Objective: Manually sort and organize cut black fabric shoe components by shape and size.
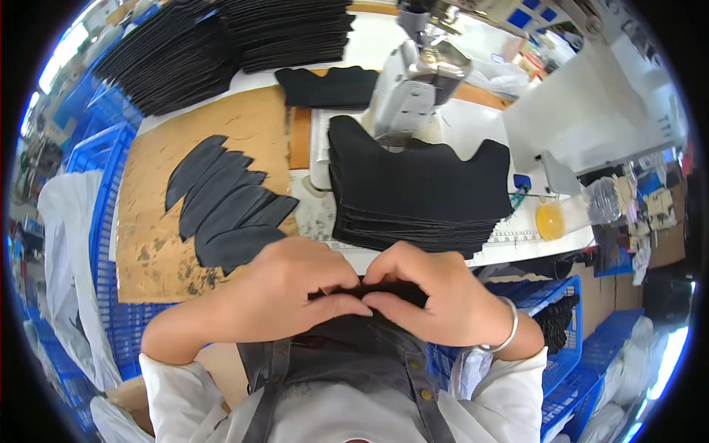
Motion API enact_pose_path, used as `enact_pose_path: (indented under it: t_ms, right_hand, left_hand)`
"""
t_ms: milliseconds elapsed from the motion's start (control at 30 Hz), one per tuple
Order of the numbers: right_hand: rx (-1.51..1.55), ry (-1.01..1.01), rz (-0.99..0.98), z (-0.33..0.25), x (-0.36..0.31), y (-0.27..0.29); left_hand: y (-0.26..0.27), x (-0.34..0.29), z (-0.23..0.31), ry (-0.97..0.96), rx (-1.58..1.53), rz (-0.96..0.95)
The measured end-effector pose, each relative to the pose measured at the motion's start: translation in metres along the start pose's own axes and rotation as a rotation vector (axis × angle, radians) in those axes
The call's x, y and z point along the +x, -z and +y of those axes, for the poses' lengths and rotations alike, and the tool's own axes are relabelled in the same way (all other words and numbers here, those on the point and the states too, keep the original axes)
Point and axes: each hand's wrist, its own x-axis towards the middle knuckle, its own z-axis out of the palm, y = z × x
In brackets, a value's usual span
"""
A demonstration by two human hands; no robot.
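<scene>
Close in front of my apron, just off the table's near edge, my left hand [299,284] and my right hand [439,295] meet with fingertips almost touching. Thumbs and bent fingers pinch a black fabric piece [405,290] between them; most of it is hidden by the hands and blends with the dark apron. Beyond the right hand lies a stack of black cut panels [421,181] with a curved top outline. Several dark leaf-shaped pieces [233,199] overlap in a fan on a brown board [148,251], past my left hand.
A white sewing machine [406,96] stands behind the stack, with another black panel [329,87] left of it. Tall piles of black pieces [284,33] fill the back left. At right are a yellow round item [549,220] and small scissors [521,193]. Blue crates [111,170] flank the table.
</scene>
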Motion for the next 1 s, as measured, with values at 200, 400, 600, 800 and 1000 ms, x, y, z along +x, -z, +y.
enact_pose_path:
  t_ms: [200, 400, 600, 800, 1000]
  right_hand:
    - [-0.115, -0.172, 0.153, 0.014, -0.002, 0.07]
    - [0.084, -0.357, 0.103, 0.042, 0.014, 0.097]
    - [0.107, -0.313, 0.083, 0.052, 0.008, 0.102]
    - [0.052, -0.345, 0.104, 0.05, 0.004, 0.099]
    - [-0.12, -0.319, 0.141, 0.054, 0.007, 0.094]
  left_hand:
    - [0.023, 0.064, -0.008, 0.241, -0.059, -0.003]
    - [0.018, 0.119, -0.033, 0.307, 0.089, -0.228]
    - [0.004, 0.128, -0.038, 0.218, -0.024, -0.062]
    - [0.01, 0.135, -0.039, 0.42, -0.279, -0.471]
    - [0.007, 0.132, -0.041, 0.321, -0.193, -0.374]
